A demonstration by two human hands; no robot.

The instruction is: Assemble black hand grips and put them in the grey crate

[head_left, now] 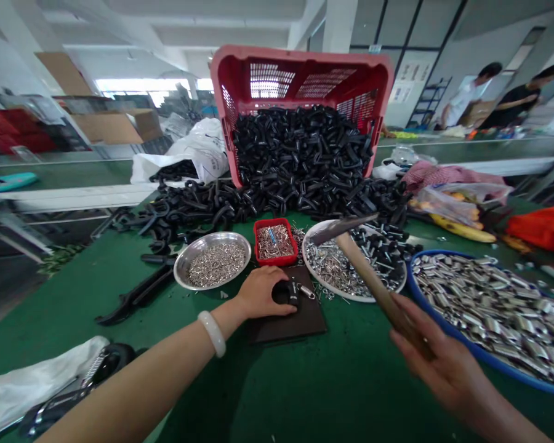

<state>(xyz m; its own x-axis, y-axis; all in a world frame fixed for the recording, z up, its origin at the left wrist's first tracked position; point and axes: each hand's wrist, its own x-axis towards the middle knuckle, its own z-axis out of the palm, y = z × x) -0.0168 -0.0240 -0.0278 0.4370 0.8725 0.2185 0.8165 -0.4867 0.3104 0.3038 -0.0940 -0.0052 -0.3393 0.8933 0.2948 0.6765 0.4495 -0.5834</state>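
a person's left hand [257, 293] grips a small black part [292, 294] on the dark plate [300, 328], fingers curled around it, a coil spring [307, 293] at the part's side. right of the plate, the right hand [438, 360] holds a hammer [365, 271] aloft, fingers closed on its wooden handle. behind the plate sits a red tray [277, 261] of small metal pieces.
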